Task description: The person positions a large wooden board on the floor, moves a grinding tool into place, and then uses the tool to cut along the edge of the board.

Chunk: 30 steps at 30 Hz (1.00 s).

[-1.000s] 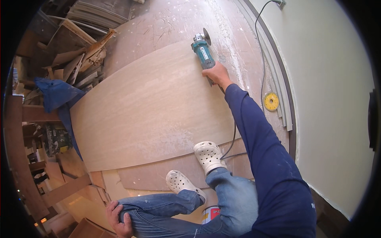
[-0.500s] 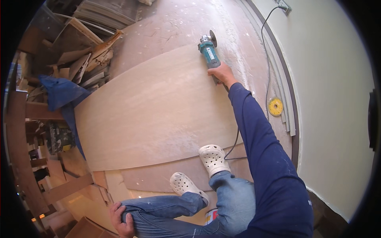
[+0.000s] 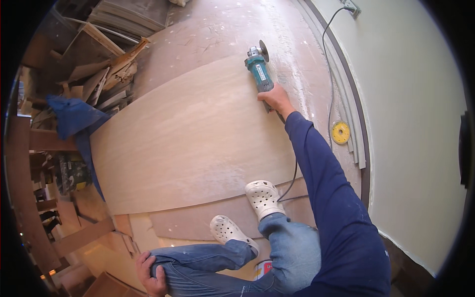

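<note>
My right hand is closed round the rear body of a teal angle grinder, with the arm stretched forward. Its disc stands on edge at the far end, past the curved far-right edge of a thin pale wood sheet. From the frame I cannot tell whether the disc spins or touches anything. Pale dust lies on the near part of the sheet. My left hand rests on my jeans-covered knee with its thumb and fingers apart, holding no tool.
The grinder's black cord runs past my right clog. A yellow disc lies beside long strips along the wall. Another cord hangs from the wall outlet. Wood scraps and a blue tarp lie left.
The view has shifted slightly, and the grinder sits a touch lower and further left in it. My right hand keeps its grip; my left hand stays on the knee.
</note>
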Each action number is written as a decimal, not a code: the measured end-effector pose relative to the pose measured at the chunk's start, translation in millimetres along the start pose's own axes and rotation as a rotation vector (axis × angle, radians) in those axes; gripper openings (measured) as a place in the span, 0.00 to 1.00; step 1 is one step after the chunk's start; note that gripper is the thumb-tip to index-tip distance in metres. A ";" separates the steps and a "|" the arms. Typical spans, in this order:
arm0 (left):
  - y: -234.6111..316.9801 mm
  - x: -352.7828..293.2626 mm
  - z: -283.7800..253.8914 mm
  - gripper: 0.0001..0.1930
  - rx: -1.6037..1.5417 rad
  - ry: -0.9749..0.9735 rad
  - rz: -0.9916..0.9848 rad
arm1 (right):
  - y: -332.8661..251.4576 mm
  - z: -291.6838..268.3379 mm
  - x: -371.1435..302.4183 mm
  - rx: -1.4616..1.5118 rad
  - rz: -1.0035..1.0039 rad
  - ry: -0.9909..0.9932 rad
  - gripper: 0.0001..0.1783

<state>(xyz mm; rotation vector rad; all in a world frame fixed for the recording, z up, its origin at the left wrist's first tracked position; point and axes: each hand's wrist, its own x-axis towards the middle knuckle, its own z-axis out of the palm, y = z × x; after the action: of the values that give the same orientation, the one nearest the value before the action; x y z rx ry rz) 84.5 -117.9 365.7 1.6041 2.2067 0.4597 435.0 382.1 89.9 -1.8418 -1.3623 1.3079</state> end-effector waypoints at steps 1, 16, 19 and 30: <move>0.1 -0.4 0.4 0.16 0.003 -0.004 0.004 | 6.7 0.3 -2.4 -0.009 -0.003 0.014 0.32; 7.6 -10.0 0.2 0.16 0.025 -0.002 0.021 | 50.6 -3.6 -41.9 -0.068 -0.031 0.027 0.34; 9.3 -13.4 -3.2 0.16 0.058 0.000 0.013 | 31.9 0.2 -51.1 -0.011 0.026 -0.025 0.33; 7.7 -5.7 0.1 0.16 0.043 0.003 0.016 | 16.7 -0.6 -11.3 0.019 0.000 -0.011 0.33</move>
<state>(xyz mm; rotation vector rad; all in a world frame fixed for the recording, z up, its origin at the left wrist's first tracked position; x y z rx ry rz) 92.5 -121.1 369.8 1.6456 2.2217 0.4222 442.3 365.5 81.0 -1.8241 -1.3509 1.3280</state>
